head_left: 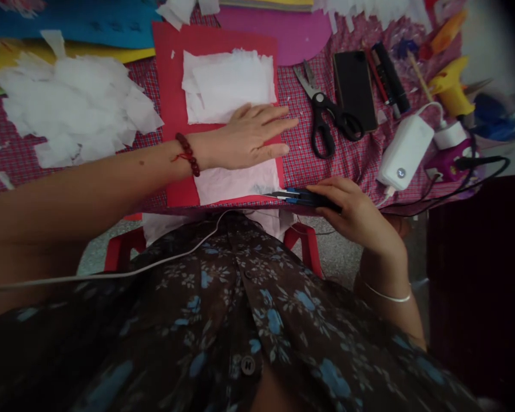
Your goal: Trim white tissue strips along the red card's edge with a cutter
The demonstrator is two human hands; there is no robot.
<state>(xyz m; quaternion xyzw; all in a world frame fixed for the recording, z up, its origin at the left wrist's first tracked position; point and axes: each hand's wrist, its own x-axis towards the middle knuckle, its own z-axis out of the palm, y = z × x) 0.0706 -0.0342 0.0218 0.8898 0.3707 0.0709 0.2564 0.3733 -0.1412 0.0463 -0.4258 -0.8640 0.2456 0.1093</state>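
My left hand [253,137] lies flat with its fingers spread, across a red sheet [171,114]. Its fingertips reach past the sheet's right edge. Above it is a white layered paper rectangle [229,83] with ragged edges; the knuckles overlap its lower edge. Partly under the hand, a thin pale sheet [227,183] covers the lower part of the red one. My right hand [347,209] is closed around a black-and-blue tool [302,197] with a slim pointed metal end. This tip points left, over the pale sheet's lower right corner. Its exact kind is unclear.
A heap of white paper scraps [77,109] sits at left. Right of the red sheet lie black-handled scissors [326,117], a phone [355,88], markers [388,80], a white power bank [407,151] with cables and a yellow glue gun [452,86]. A white cord [167,260] crosses my lap.
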